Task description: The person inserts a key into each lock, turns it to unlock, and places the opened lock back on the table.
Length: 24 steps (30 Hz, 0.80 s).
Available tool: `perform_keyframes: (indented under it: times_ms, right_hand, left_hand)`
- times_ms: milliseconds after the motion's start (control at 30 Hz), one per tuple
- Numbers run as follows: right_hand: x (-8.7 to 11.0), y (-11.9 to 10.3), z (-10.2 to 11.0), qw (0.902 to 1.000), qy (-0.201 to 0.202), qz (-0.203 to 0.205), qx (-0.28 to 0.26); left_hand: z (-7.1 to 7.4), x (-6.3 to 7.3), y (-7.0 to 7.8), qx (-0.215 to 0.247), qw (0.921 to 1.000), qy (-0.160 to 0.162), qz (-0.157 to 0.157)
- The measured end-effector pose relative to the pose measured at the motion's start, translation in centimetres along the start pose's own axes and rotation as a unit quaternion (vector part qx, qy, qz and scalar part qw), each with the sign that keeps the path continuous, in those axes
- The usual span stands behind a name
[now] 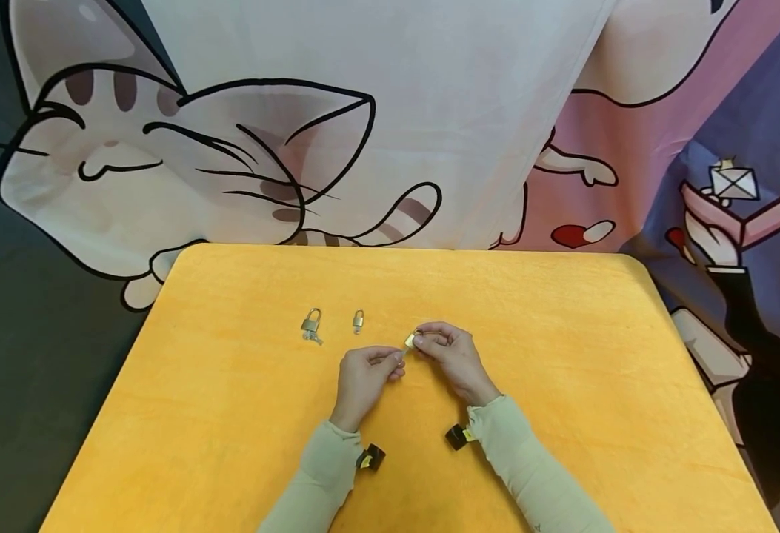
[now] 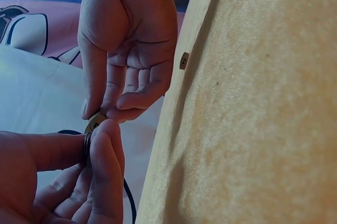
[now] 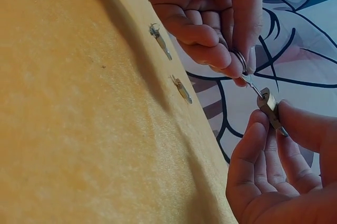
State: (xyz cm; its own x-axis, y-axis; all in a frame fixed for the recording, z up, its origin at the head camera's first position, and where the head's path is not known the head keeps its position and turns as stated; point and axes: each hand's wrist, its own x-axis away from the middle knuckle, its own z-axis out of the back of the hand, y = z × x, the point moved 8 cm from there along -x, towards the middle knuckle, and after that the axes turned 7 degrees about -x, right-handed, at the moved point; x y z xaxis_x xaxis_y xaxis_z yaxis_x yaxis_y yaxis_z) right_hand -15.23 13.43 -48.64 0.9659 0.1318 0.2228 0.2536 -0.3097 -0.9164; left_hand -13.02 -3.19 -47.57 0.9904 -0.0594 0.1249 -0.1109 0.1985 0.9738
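Observation:
My left hand [image 1: 363, 381] pinches a small key [image 3: 255, 85] by its ring [image 3: 240, 62] between thumb and forefinger. The key's tip is at the keyhole end of a small brass padlock [image 3: 269, 109]; how deep it sits I cannot tell. My right hand [image 1: 455, 360] holds that padlock's body between thumb and fingers, tilted just above the table. Left of the hands lies a larger padlock [image 1: 310, 324] with keys [image 1: 312, 337] beside its lower end. Between it and the hands lies a smaller padlock [image 1: 358, 320], also with something metallic at its lower end.
The yellow table [image 1: 563, 370] spreads around both hands, its far edge a little beyond the padlocks. Behind it hangs a cloth [image 1: 463, 148] with cartoon cats. Each wrist wears a small black camera [image 1: 457, 437].

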Motion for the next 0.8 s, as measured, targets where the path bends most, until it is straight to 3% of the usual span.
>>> perform_keyframes:
  times_ms: [500, 800]
  right_hand:
    - [0.06, 0.11, 0.34, 0.9995, 0.017, 0.000, 0.026]
    - [0.18, 0.20, 0.18, 0.9991, 0.004, -0.005, 0.043]
  left_hand:
    - [-0.45, -0.05, -0.27, 0.000, 0.9998, -0.015, 0.009]
    - [-0.66, 0.01, -0.40, -0.005, 0.9997, -0.021, 0.011]
